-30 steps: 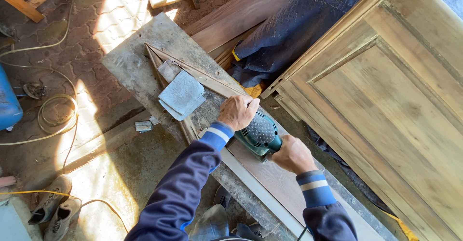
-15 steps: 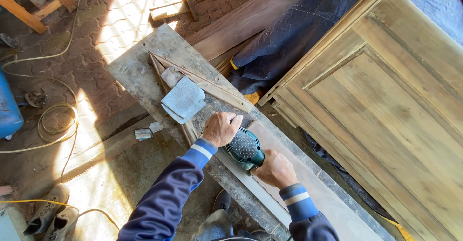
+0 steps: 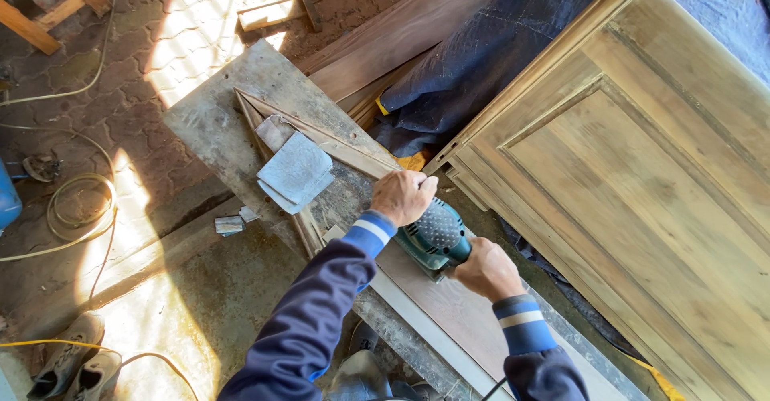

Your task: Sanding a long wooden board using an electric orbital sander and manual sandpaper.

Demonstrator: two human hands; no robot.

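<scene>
A green electric sander (image 3: 435, 235) rests flat on a long brown wooden board (image 3: 461, 309) lying on a worn grey workbench (image 3: 233, 104). My left hand (image 3: 403, 195) presses on the sander's front knob. My right hand (image 3: 484, 269) grips its rear handle, and the cord runs back toward me. Both sleeves are dark blue with striped cuffs. Folded sheets of grey sandpaper (image 3: 293, 172) lie on the bench just beyond the sander, beside thin wooden strips (image 3: 337, 140) set in a V.
A large pale panelled wooden door (image 3: 642, 168) lies to the right. A dark blue blanket (image 3: 481, 56) covers planks behind the bench. On the paved floor at left are coiled cables (image 3: 76, 208) and a pair of shoes (image 3: 68, 369).
Both hands pulled the sander toward me along the board half a second ago, then pushed it away again to near where it was a second ago.
</scene>
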